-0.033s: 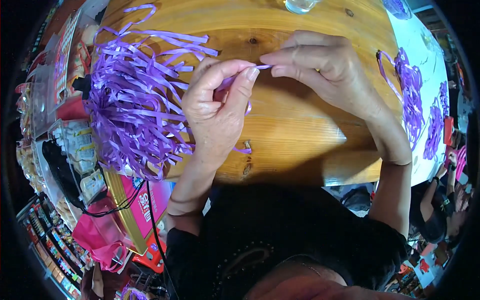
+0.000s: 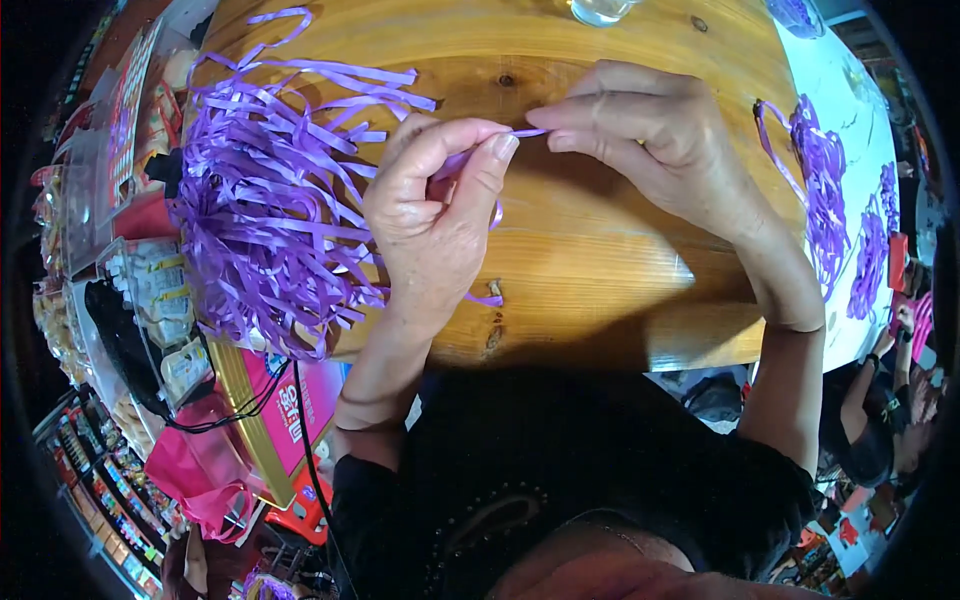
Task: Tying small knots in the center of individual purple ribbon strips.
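Observation:
Over the wooden table (image 2: 590, 290), my left hand (image 2: 435, 215) pinches a narrow purple ribbon (image 2: 524, 133) between thumb and index finger. Its short end points right, toward my right hand (image 2: 650, 130), whose thumb and fingertips close around the tip. Part of the ribbon passes behind my left hand, and a loose tail (image 2: 487, 300) shows below the wrist. To the left of that hand lies a large tangled heap of purple ribbons (image 2: 270, 200), with several strands reaching toward it.
A glass (image 2: 600, 10) stands at the far edge. At right, a white marbled surface (image 2: 868, 120) bears bunches of purple ribbon (image 2: 822, 190). Clear plastic boxes (image 2: 160, 300), a black cord (image 2: 300, 410) and a pink panel (image 2: 300, 405) crowd the left side. Another person's arm (image 2: 862, 390) shows at far right.
My right hand has shifted very slightly to the right at the ribbon's tip. My left hand and the heap look the same.

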The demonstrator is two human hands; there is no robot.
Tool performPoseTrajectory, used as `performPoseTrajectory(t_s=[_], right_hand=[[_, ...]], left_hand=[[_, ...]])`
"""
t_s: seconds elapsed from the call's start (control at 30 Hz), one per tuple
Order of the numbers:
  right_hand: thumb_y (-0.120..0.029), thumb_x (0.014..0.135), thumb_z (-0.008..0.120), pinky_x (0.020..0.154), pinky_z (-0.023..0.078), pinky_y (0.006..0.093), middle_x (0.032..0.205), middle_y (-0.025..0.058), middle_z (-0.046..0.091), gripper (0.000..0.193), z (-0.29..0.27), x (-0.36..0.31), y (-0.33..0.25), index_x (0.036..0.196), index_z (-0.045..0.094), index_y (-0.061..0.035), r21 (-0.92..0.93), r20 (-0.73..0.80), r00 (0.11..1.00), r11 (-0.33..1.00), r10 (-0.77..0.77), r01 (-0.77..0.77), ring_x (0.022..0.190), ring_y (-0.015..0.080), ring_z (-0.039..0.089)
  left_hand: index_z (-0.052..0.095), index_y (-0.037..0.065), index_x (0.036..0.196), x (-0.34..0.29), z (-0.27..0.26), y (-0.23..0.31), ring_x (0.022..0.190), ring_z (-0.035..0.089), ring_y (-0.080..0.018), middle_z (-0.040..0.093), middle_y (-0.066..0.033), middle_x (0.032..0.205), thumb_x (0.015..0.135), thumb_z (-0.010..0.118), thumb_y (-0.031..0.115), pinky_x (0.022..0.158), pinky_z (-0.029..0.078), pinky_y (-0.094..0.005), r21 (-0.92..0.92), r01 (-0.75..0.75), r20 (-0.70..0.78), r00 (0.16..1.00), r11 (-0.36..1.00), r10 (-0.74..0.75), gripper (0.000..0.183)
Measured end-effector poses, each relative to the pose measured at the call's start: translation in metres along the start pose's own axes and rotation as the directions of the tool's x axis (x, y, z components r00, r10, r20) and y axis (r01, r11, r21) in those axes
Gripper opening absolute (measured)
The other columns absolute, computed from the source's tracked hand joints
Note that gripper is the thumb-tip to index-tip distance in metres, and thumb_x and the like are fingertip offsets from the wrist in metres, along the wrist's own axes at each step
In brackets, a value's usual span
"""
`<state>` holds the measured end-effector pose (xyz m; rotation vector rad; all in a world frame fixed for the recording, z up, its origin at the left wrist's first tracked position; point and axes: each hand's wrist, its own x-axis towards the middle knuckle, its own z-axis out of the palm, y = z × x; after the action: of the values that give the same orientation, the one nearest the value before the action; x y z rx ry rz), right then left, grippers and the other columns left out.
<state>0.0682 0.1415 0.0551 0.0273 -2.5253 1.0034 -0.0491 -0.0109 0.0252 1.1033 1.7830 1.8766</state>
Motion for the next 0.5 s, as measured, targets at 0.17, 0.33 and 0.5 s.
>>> performPoseTrajectory(t_s=[0.17, 0.33, 0.5], right_hand=[[-0.006, 0.073, 0.068, 0.057, 0.045, 0.0243, 0.079, 0.0066, 0.061, 0.018, -0.008, -0.014, -0.003, 0.091, 0.068, -0.0023, -0.160, -0.103, 0.994, 0.987, -0.034, 0.017, 0.069, 0.0155, 0.059], [-0.004, 0.075, 0.068, 0.059, 0.045, 0.0236, 0.076, 0.0042, 0.059, 0.014, -0.009, -0.017, 0.002, 0.088, 0.067, -0.0012, -0.038, -0.037, 0.998, 0.997, 0.059, -0.060, 0.070, 0.0131, 0.058], [-0.003, 0.077, 0.066, 0.063, 0.046, 0.0230, 0.087, 0.0062, 0.063, 0.016, 0.000, -0.020, 0.007, 0.093, 0.067, -0.0018, 0.530, 0.255, 0.860, 0.680, 0.442, -0.506, 0.072, 0.0105, 0.057]], left_hand=[[0.063, 0.000, 0.085, 0.000, 0.000, -0.001, 0.051, 0.045, -0.0021, 0.050, 0.0001, 0.075, 0.078, 0.066, -0.001, 0.042, 0.034, -0.0162, -0.011, 0.048, 0.019, 0.999, 0.999, -0.048, 0.009], [0.063, 0.001, 0.086, 0.001, 0.005, -0.005, 0.051, 0.043, -0.0009, 0.050, 0.0022, 0.072, 0.078, 0.066, 0.000, 0.042, 0.032, -0.0154, -0.024, 0.057, -0.009, 0.998, 0.998, -0.057, 0.008], [0.064, 0.003, 0.086, 0.001, 0.007, -0.006, 0.053, 0.043, -0.0001, 0.052, 0.0047, 0.069, 0.079, 0.066, 0.002, 0.042, 0.031, -0.0148, -0.171, 0.249, 0.026, 0.968, 0.953, -0.248, 0.008]])
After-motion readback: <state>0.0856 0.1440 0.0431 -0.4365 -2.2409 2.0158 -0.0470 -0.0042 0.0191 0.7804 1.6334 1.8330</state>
